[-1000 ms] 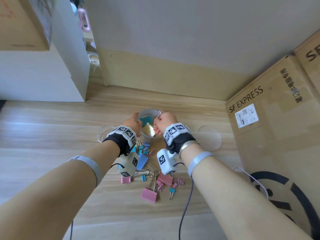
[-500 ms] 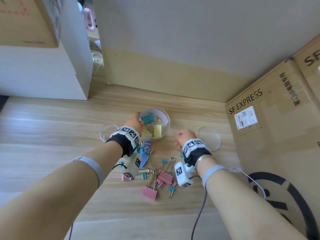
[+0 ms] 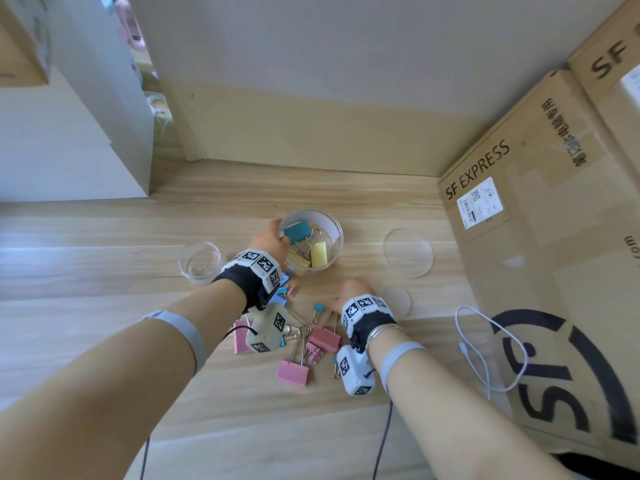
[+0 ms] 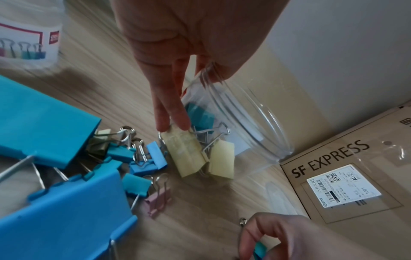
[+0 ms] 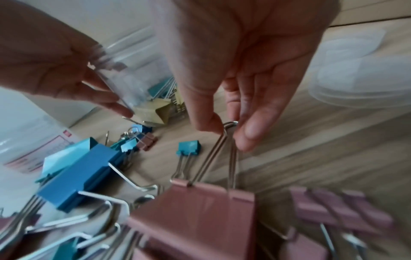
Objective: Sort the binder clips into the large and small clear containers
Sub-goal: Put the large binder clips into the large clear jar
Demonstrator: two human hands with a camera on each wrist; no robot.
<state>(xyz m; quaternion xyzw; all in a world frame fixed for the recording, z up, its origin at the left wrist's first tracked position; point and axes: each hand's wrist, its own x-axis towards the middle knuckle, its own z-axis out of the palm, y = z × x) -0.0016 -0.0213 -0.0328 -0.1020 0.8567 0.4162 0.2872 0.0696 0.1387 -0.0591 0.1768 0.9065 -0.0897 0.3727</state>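
Two hands busy. Left hand (image 3: 268, 242) grips the near rim of the large clear container (image 3: 330, 225), thumb and fingers curled over the wall, steadying it; teal and yellow large clips already lie inside. Right hand (image 5: 240, 73) pinches the wire handle tip of a large pink binder clip (image 5: 200, 216) between thumb and fingertips (image 5: 249, 133), the clip body low in the pile on the wooden tabletop (image 3: 104, 265). Small clear container (image 3: 200, 261) sits to the left, looks empty. Remaining clips, pink, blue and teal, are heaped between the wrists.

Step in hand, likely: lift this pink one into the large container. Advice: raise straight up so its handles do not snag neighbouring wires, keep the left hand bracing the rim, release over the opening. Two clear lids lie to the right.
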